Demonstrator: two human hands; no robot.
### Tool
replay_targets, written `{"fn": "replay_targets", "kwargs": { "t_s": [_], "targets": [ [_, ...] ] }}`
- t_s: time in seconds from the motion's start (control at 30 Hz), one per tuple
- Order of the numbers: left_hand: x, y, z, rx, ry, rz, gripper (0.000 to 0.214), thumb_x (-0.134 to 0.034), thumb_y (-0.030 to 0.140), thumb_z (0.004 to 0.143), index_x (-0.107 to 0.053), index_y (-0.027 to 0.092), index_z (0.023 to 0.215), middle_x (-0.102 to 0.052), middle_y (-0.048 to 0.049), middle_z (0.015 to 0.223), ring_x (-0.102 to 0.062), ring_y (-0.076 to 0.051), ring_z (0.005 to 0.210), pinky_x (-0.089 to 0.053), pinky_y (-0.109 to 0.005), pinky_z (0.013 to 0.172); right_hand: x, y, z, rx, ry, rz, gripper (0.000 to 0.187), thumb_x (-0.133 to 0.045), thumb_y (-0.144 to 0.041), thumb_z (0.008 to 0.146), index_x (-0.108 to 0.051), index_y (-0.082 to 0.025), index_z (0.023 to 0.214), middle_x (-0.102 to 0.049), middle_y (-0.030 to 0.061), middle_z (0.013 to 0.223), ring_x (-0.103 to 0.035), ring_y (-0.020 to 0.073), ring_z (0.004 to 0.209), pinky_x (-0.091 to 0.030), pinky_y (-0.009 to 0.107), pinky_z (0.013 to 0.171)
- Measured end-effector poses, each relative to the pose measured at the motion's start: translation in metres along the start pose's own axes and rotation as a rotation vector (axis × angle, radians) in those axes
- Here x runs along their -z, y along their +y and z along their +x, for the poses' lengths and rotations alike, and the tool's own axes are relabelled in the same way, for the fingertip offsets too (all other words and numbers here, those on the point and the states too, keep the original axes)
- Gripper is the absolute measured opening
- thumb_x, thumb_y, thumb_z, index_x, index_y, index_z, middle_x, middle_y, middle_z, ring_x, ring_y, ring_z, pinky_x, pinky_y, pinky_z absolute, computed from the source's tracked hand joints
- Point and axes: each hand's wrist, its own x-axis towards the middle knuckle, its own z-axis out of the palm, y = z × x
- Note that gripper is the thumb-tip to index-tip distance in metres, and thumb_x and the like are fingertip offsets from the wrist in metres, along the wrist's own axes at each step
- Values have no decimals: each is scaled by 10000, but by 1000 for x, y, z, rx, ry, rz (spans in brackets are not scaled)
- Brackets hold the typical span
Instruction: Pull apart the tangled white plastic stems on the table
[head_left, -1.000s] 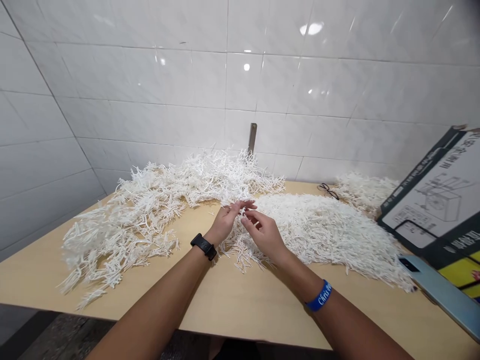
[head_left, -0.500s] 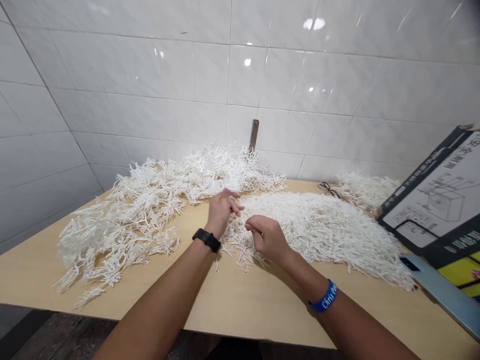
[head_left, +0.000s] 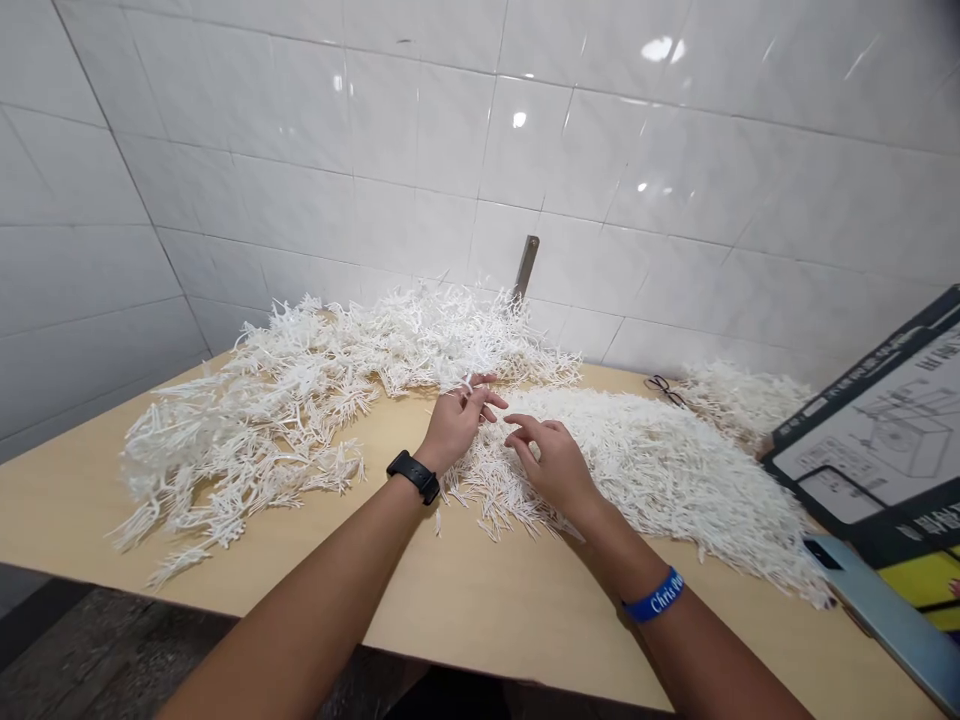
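My left hand [head_left: 456,425], with a black watch on the wrist, is held over the seam between two white heaps, its fingertips pinched on a small white plastic piece [head_left: 469,384]. My right hand [head_left: 553,462], with a blue wristband, lies just to its right over the heap of fine white sticks [head_left: 667,475], fingers stretched out towards the left hand and holding nothing. The hands are a few centimetres apart. A larger heap of branched white plastic pieces [head_left: 262,430] spreads to the left and behind.
The wooden table [head_left: 465,610] meets a white tiled wall with a metal bracket [head_left: 527,265]. A smaller white heap [head_left: 739,395] and dark eyeglasses [head_left: 664,386] lie at the back right. A printed cardboard box [head_left: 874,435] and a phone [head_left: 889,620] sit at the right edge.
My hands came down from in front of me onto the heaps. The right hand uncurled from a fist to stretched fingers. The view shifted slightly left.
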Motion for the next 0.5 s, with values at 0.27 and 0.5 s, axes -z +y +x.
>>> {"fn": "replay_targets", "kwargs": {
  "t_s": [0.27,0.5],
  "targets": [
    [-2,0,-3,78,-10,-11,367,-563,447,841,-759,139,804,-670,-130,1196,-631,-141,698,-507,-296,718,5,-3,-3,-73,87,103,261,-436,-230,924,-686,-216,999,-721,41,832,-650,196,760,-447,359,796],
    [0,1,-7,-16,-67,296,426,-413,480,923,-750,225,978,-698,-67,1154,-674,-196,764,-502,-327,782,7,-19,-5,-140,235,296,234,-497,-322,917,-650,-198,1043,-702,61,889,-647,184,758,-512,322,704]
  ]
}}
